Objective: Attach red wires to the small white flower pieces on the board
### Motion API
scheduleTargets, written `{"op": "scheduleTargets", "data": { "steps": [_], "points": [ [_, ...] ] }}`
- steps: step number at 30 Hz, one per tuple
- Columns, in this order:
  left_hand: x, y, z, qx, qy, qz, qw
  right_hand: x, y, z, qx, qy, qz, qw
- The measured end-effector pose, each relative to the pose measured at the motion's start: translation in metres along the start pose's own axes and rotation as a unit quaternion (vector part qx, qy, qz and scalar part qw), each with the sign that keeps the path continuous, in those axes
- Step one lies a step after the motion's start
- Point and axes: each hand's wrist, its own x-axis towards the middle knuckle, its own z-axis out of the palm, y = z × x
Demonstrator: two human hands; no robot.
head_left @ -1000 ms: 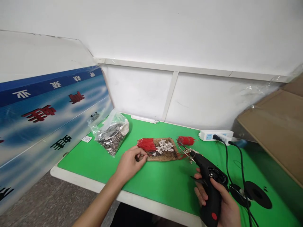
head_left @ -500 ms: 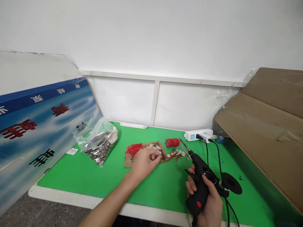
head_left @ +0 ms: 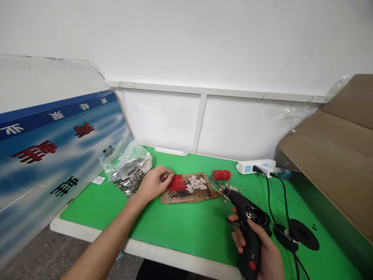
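Observation:
My left hand (head_left: 155, 182) is at the left end of the red wires (head_left: 177, 182), its fingers pinched together; what is between them is too small to make out. The wires lie on a scorched brown board (head_left: 180, 198) beside a cluster of small silvery metal parts (head_left: 196, 183). My right hand (head_left: 256, 245) grips a black soldering gun (head_left: 247, 214), whose tip points at the board's right end. Red wires with metal parts (head_left: 233, 189) lie by that tip. Behind them sits a bundle of red wires (head_left: 221, 175).
A clear plastic bag of metal parts (head_left: 128, 177) lies left of my left hand. At the back right is a white power strip (head_left: 247, 166) with black cables. A black spool (head_left: 303, 234) stands right of the gun. A cardboard sheet (head_left: 329, 155) leans at the right.
My left hand has moved left from the metal parts to the end of the red wires, uncovering the board. The gun's tip has come down nearer the board's right end. The view has shifted slightly.

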Motion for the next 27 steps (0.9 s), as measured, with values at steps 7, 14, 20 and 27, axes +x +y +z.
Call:
{"op": "scheduleTargets", "data": {
  "steps": [7,14,20,27],
  "points": [
    [-0.007,-0.007,0.007,-0.054,-0.006,0.003,0.999,0.001,-0.01,-0.008,-0.167,-0.042,0.1,0.98],
    [-0.01,-0.002,0.003,-0.003,-0.05,0.019,0.999,-0.006,-0.016,0.013,-0.251,0.002,0.147,0.957],
    [-0.012,-0.001,0.004,-0.005,-0.068,0.009,0.998,-0.008,-0.021,0.023,-0.269,0.033,0.193,0.943],
    [-0.011,-0.002,0.004,-0.04,0.0,0.022,0.999,-0.01,-0.021,0.029,-0.294,0.038,0.174,0.939]
  ]
}}
